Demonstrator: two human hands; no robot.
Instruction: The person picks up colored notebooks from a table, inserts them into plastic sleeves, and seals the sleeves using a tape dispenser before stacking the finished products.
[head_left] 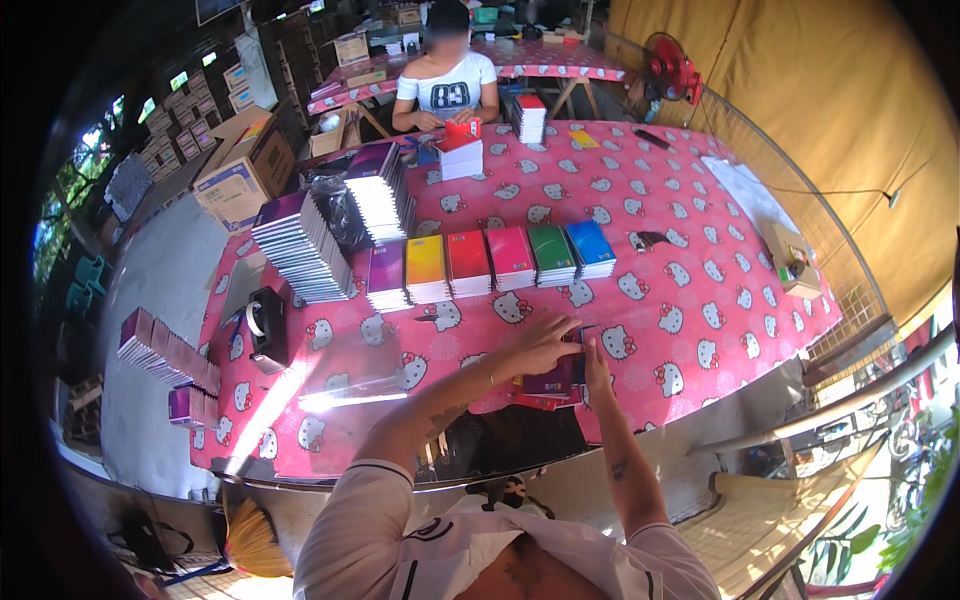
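At the near edge of a pink table (pixel 640 405), a red notebook (pixel 540 403) pokes out from under a purple notebook (pixel 548 384), the two lying flat and slightly out of line beneath a person's bare hands. The left hand (pixel 543 345) reaches in from the left and lies over the purple notebook's far end, fingers stretched toward the right and not clenched. The right hand (pixel 597 368), straight ahead of its own forearm, sits along the notebook's right side; both hands are equally close. Whether either one grips the covers or merely rests against them cannot be told from above.

The purple notebook lies just on the person's side of the left hand and to the left of the right hand. Its long axis appears to run away from the person, though the hands hide its far end and which way its cover reads cannot be made out.

Beyond, well apart from the fingers, stands a row of notebooks (pixel 511 258) in purple, yellow, red, pink, green and blue, long sides pointing away from the person. Tall stacks (pixel 303 250) rise behind its left end. Across the table, a co-worker (pixel 452 85) sits behind a red-topped pile (pixel 461 160).
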